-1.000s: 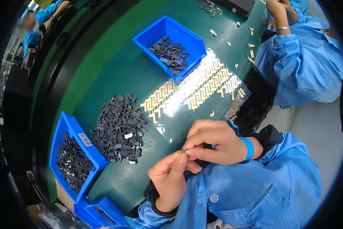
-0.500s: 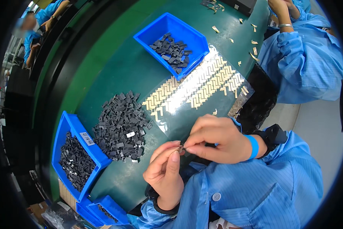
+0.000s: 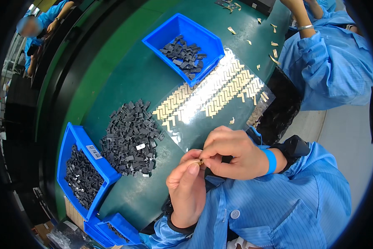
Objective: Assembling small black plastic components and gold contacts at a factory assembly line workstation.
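Observation:
My left hand and my right hand meet at the fingertips above the near edge of the green table. Between them is a small dark part with a tan edge, mostly covered by the fingers. Both hands are closed in a pinch on it. Just beyond them lies a clear sheet with rows of tan adhesive pieces, glossy with reflected light. To the left spreads a heap of small dark grey plastic parts.
A blue bin with more dark parts overlaps the sheet's far edge. Another blue bin stands left of the heap, a smaller one nearer. Tan scraps lie at far right, beside a co-worker's blue sleeve.
My left hand has shifted right and slightly up, with its fingers bunched closer to the right hand's. The small part has turned a little between the fingertips. The table things stay put.

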A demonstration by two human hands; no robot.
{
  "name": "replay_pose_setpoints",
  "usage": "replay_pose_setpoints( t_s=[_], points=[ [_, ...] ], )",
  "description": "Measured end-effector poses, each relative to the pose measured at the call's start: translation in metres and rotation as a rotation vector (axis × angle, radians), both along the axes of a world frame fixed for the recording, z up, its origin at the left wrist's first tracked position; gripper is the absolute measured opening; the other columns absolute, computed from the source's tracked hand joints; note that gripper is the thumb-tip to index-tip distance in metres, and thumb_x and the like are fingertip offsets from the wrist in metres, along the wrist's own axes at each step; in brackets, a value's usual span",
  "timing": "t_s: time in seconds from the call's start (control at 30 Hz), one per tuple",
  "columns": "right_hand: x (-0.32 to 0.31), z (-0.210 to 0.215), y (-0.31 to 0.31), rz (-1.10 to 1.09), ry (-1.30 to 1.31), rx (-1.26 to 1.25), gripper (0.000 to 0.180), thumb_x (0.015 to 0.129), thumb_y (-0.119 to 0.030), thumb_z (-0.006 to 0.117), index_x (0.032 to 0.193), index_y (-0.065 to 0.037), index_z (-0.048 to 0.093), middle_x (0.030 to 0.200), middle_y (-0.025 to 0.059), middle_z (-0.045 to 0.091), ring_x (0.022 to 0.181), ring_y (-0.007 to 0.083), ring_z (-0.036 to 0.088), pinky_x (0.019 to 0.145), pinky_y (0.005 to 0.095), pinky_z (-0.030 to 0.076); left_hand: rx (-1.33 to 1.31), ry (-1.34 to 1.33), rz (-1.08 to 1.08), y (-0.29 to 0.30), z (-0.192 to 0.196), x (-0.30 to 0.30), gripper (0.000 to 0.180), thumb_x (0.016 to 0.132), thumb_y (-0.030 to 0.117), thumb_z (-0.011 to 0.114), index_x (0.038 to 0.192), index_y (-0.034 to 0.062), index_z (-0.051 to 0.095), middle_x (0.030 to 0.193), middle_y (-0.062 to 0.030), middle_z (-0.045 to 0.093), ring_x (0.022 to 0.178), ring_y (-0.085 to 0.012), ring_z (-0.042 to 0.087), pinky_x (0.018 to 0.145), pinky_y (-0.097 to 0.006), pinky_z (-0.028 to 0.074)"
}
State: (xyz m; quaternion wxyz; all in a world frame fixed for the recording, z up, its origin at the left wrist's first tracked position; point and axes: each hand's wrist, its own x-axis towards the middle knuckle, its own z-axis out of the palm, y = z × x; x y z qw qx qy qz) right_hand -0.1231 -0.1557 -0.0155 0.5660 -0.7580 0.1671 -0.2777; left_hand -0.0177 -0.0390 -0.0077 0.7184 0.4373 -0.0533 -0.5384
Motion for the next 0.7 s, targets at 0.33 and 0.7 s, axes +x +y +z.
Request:
replay_pose_setpoints(
  t_s=[0.33,0.7],
  points=[
    [-0.083,0.031,-0.096,-0.033,0.658,-0.602,0.015,0.068,-0.008,0.055,0.056,-0.003,0.047,0.056,0.0103,0.044,0.053,0.0272,0.047,0.051,0.0363,0.036,0.131,-1.061,0.121,-0.002,0.014,0.009,0.013,0.075,0.001,0.065,0.088,-0.0023,0.065,0.1,-0.0141,0.055,0.092,-0.0227,0.053,0.082,-0.031,0.042],
    [-0.007,0.01,-0.027,0.292,0.069,0.279,0.014,0.083,-0.015,0.061,0.084,-0.001,0.059,0.078,0.0051,0.054,0.064,0.0121,0.049,0.056,0.0254,0.04,-0.058,-2.228,-0.009,0.027,0.003,0.018,0.022,0.073,0.009,0.067,0.094,0.0136,0.063,0.093,-0.005,0.052,0.083,-0.0221,0.05,0.081,-0.044,0.038]
  ],
)
